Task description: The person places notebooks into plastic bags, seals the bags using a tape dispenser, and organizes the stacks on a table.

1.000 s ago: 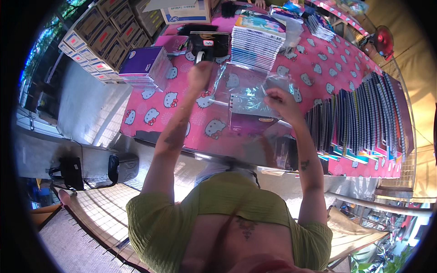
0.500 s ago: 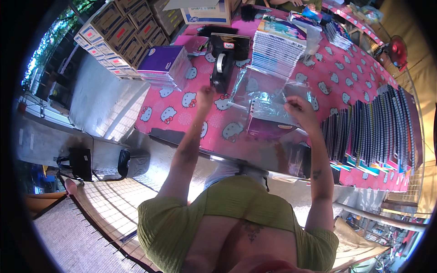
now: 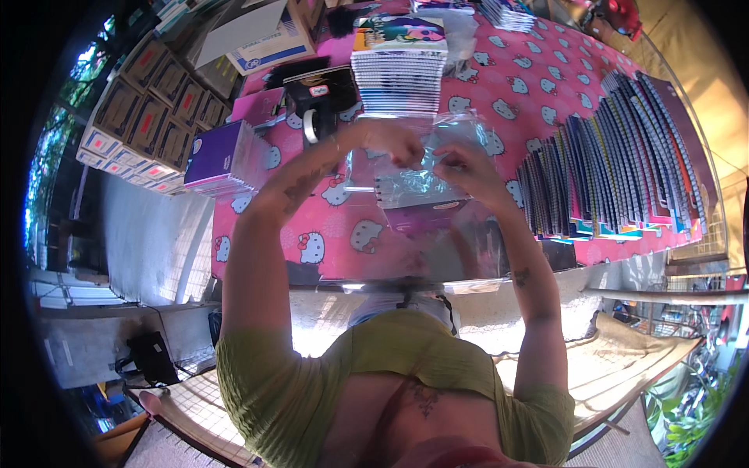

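Note:
A purple notebook (image 3: 425, 217) lies in front of me on the table, with crinkled clear plastic wrap (image 3: 417, 186) over its far part. My left hand (image 3: 396, 145) is over the far side of the wrap with its fingers closed; anything between them is too small to make out. Close by on its right, my right hand (image 3: 468, 170) pinches the clear plastic at the notebook's far right. A black tape dispenser (image 3: 310, 126) with a pale roll stands left of my left hand, partly hidden by that forearm.
A tall stack of spiral notebooks (image 3: 399, 82) rises behind my hands. A long row of spiral notebooks (image 3: 612, 164) fills the right side. Wrapped purple notebooks (image 3: 214, 158) sit at the left edge, near stacked cartons (image 3: 148, 117). An opened carton (image 3: 273, 47) is farther back.
My left hand has come from beside the tape dispenser rightward over the wrapped notebook, near my right hand. The view has shifted, so the table items appear farther left.

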Action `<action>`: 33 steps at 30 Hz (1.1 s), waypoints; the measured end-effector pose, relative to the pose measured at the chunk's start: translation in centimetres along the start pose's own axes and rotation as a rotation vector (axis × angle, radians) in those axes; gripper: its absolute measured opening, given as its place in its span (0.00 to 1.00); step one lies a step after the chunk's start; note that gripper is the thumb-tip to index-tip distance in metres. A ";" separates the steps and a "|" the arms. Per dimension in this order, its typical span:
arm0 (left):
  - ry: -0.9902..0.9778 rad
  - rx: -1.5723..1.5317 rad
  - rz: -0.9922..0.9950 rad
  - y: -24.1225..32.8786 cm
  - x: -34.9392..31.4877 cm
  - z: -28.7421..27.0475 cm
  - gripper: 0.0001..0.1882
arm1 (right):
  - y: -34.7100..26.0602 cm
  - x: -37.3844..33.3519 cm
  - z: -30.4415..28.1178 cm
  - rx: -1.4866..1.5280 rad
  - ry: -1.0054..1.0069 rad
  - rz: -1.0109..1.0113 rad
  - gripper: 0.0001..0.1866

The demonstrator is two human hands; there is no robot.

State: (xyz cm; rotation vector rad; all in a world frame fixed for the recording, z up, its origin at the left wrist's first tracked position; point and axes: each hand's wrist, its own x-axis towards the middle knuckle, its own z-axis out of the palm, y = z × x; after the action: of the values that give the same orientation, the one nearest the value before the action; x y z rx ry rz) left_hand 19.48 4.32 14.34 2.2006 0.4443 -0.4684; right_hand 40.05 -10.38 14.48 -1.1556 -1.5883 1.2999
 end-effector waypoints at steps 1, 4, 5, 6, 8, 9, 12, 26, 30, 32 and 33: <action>0.086 -0.080 0.062 -3.0 0.5 3.1 0.20 | -0.5 0.0 -0.1 0.003 0.002 0.010 0.18; 0.185 -0.568 0.128 -5.3 1.4 6.8 0.29 | 0.3 0.0 -0.1 -0.100 0.071 -0.048 0.28; 0.200 -0.775 0.131 -5.3 1.3 7.6 0.32 | 0.6 -0.4 -0.3 -0.051 0.113 -0.096 0.31; 0.368 -0.830 0.132 -5.3 -0.1 8.8 0.33 | 1.3 -1.3 -0.5 0.003 0.155 -0.142 0.35; 0.748 -0.927 0.134 -4.0 -5.6 11.4 0.35 | 2.5 -3.4 -0.7 0.139 0.161 -0.227 0.44; 0.775 -0.949 0.061 -1.9 -7.1 13.3 0.35 | 3.5 -4.7 -0.5 0.221 0.113 -0.267 0.49; 0.893 -0.963 -0.132 5.1 -8.1 17.9 0.37 | 8.7 -5.7 0.6 0.111 0.077 0.034 0.57; 1.839 -0.022 0.018 6.8 -26.4 17.1 0.33 | -13.8 -0.9 14.0 -0.937 0.050 -0.710 0.52; 2.339 -0.702 0.207 1.9 -30.7 13.0 0.39 | -11.1 -2.4 12.7 -0.815 0.115 -0.544 0.41; 2.474 -0.927 0.207 -5.7 -34.3 12.5 0.36 | -9.2 -3.8 11.7 -0.702 0.067 -0.488 0.37; 2.385 -1.035 0.342 -9.0 -35.8 12.8 0.38 | -8.7 -4.5 11.3 -0.658 0.042 -0.442 0.33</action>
State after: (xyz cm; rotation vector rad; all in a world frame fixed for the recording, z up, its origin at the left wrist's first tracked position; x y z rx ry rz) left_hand -18.07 -5.93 17.77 0.6704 0.9726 2.2216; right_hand 29.20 -18.50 20.81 -1.0902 -2.1636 0.4676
